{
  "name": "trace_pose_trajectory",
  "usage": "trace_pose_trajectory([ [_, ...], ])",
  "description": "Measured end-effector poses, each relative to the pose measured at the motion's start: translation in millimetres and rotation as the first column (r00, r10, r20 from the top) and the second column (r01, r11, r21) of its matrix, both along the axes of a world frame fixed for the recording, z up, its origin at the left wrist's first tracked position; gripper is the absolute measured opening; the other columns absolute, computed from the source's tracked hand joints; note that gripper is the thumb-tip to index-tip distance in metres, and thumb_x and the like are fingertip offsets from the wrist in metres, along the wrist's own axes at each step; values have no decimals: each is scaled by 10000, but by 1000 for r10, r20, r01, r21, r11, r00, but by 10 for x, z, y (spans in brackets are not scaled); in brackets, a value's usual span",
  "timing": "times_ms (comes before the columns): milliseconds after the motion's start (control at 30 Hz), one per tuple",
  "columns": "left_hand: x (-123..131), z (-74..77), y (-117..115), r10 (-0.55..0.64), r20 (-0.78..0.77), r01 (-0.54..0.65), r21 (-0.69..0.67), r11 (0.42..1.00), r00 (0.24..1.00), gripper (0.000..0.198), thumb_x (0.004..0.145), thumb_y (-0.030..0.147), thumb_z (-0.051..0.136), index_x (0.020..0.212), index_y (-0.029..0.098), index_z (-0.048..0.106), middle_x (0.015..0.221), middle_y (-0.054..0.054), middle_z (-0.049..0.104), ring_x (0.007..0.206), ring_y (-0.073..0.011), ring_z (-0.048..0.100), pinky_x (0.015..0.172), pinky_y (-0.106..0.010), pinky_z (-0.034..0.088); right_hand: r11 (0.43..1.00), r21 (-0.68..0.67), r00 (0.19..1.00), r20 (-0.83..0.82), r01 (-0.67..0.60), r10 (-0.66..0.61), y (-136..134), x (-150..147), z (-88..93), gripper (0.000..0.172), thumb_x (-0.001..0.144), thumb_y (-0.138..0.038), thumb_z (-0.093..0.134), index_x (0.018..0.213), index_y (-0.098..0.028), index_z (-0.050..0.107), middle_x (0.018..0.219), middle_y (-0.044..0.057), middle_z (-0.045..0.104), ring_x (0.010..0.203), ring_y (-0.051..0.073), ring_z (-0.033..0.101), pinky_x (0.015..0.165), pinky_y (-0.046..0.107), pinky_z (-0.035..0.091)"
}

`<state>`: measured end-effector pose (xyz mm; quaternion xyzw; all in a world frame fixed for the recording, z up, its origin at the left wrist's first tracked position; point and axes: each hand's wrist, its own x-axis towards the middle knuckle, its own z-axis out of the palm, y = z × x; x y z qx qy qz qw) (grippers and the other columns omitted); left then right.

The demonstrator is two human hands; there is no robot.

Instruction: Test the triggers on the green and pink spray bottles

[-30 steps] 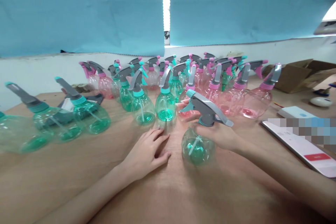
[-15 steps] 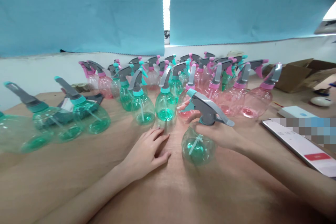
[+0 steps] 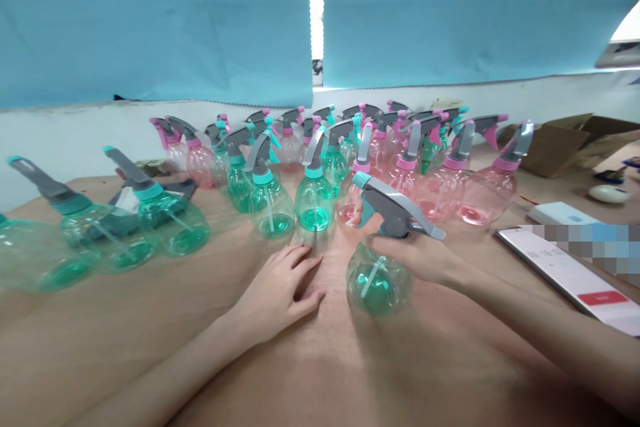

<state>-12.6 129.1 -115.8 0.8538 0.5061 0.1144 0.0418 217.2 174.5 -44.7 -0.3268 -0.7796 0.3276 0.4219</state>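
Note:
My right hand (image 3: 417,255) is closed around the neck of a green spray bottle (image 3: 379,290) with a grey and turquoise trigger head. Its nozzle points to the upper left, and some of my fingers are hidden behind the neck and trigger. Flat on the wooden table (image 3: 280,380), my left hand (image 3: 280,290) rests with fingers apart and holds nothing. Just beyond its fingertips stand two upright green spray bottles, one on the left (image 3: 271,210) and one on the right (image 3: 315,203). A pink spray bottle (image 3: 487,193) stands farther right.
Several pink and green spray bottles crowd the back of the table. More green bottles (image 3: 173,223) stand at the left, near a dark cloth-like item (image 3: 187,190). On the right lie a phone (image 3: 565,273), a white box (image 3: 565,213), a white mouse (image 3: 609,194) and a cardboard box (image 3: 560,147).
The green bottle's head in my right hand has shifted very slightly left and down, and the fingers by the trigger have moved a little. My left hand stays in place.

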Motion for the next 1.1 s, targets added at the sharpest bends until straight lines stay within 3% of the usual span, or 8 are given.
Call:
trace_pose_trajectory([
  [100,-5,-5,-5,0,5,0,14,1000,1000,482,900,441,532,1303,176,555,1399,-143,502,1310,-334,418,1061,-518,369,996,-69,998,-46,-50,47,19,2,-33,276,645,-149,518,886,-273,570,749,-23,540,484,104,365,445,278,378],
  [233,-13,-12,-10,-3,15,3,26,1000,1000,480,903,446,528,1296,173,561,1398,-145,502,1307,-341,420,1056,-525,373,998,-50,997,-63,-50,47,35,-4,-76,453,678,-144,508,1096,-297,587,934,-10,606,557,115,441,548,289,443],
  [367,-8,-5,-13,-3,2,3,18,1000,1000,485,906,443,524,1301,164,557,1400,-150,498,1309,-341,417,1057,-530,369,997,-36,994,-93,-69,65,40,-7,-95,513,677,-127,511,1154,-299,588,1056,7,628,816,184,599,721,334,515],
  [467,-4,0,-14,-3,6,3,17,1000,1000,480,904,440,528,1296,166,560,1397,-150,502,1308,-341,417,1056,-531,369,994,-42,987,-132,-97,91,39,-9,-100,547,673,-117,513,1181,-307,578,1097,10,637,1010,221,605,841,370,516],
  [867,-16,-12,-7,-2,21,2,23,1000,1000,479,898,447,535,1295,180,559,1393,-142,508,1306,-339,423,1057,-523,372,991,-93,988,-132,-96,84,51,-14,-118,596,662,-129,528,1229,-310,547,1205,22,612,859,184,656,785,355,538],
  [1100,-13,-3,-8,-3,-8,4,5,1000,1000,497,908,452,519,1313,166,546,1410,-151,487,1319,-335,405,1062,-527,363,996,-48,992,-102,-74,68,38,-14,-99,590,664,-131,494,1218,-327,541,1081,1,664,809,184,645,736,343,530],
])
